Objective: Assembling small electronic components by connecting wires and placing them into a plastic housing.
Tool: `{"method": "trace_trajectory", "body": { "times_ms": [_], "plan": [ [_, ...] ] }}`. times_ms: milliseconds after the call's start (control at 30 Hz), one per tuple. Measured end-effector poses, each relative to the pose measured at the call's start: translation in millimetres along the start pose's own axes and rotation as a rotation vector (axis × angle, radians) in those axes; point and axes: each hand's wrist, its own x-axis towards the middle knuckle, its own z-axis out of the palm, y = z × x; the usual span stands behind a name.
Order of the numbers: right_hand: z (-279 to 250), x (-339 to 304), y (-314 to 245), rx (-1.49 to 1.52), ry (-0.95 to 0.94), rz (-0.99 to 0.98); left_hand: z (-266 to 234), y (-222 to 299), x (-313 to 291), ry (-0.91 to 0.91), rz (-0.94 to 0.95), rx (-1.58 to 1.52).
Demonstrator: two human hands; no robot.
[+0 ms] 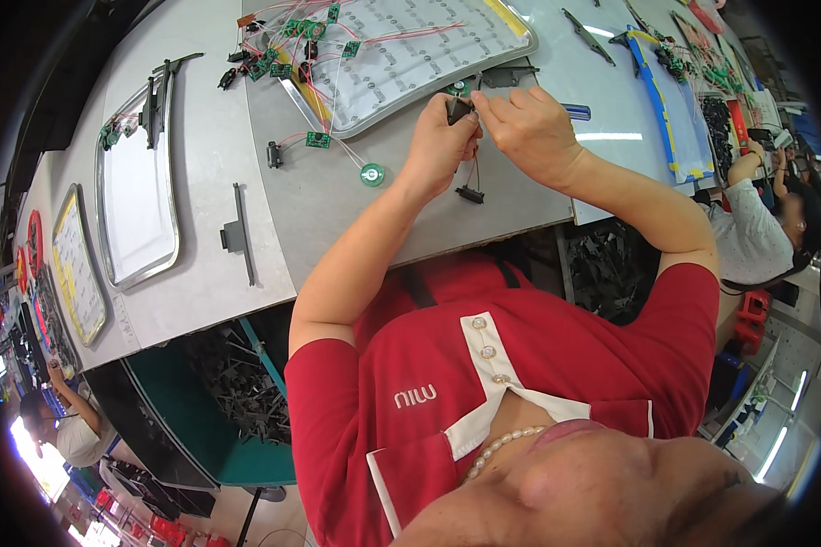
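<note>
At the front edge of the metal tray, my left hand is closed around a small black plastic part. My right hand meets it from the other side, thumb and finger pinched together close to that part; what they pinch is too small to make out. Thin wires hang below my hands to a small black module over the grey table. A round green disc on white wires lies left of my left wrist, near a small green circuit board. Another black piece lies beyond my right fingers.
The metal-rimmed tray bears wired boards in a tangle. To the left are a second tray and a slim black bracket. A teal bin of black parts stands below the table edge. Co-workers sit at both sides.
</note>
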Motion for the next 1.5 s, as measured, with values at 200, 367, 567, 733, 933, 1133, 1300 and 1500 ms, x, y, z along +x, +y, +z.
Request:
{"method": "trace_trajectory", "body": {
  "times_ms": [200, 367, 567, 733, 933, 1133, 1300, 1500],
  "plan": [
    [0, 2, 4, 0.022, 0.004, 0.030, 3, 2, 0, 0.036, 0.043, 0.088],
    [-25, 2, 28, 0.137, 0.013, 0.065, -1, 13, 0, -0.031, 0.064, 0.058],
    [-24, -13, 36, 0.425, 0.143, 0.350, -1, 21, -3, -0.068, 0.067, -0.008],
    [-11, -19, 9, 1.271, -0.045, 0.842, 3, 23, -5, -0.109, 0.211, -0.075],
    [-8, -16, -4, 1.449, 0.037, 0.834, 3, 18, -5, -0.090, 0.251, 0.123],
    [-14, -24, 9, 1.063, 0.203, 0.815, 7, 4, -1, 0.104, 0.571, 0.487],
    [-17, -30, 9, 1.124, 0.167, 0.849, 3, -2, 0, 0.200, 0.788, 0.798],
    [-20, -32, 12, 1.190, 0.123, 0.884, 6, 2, 0, 0.266, 0.991, 0.956]
  ]
}}
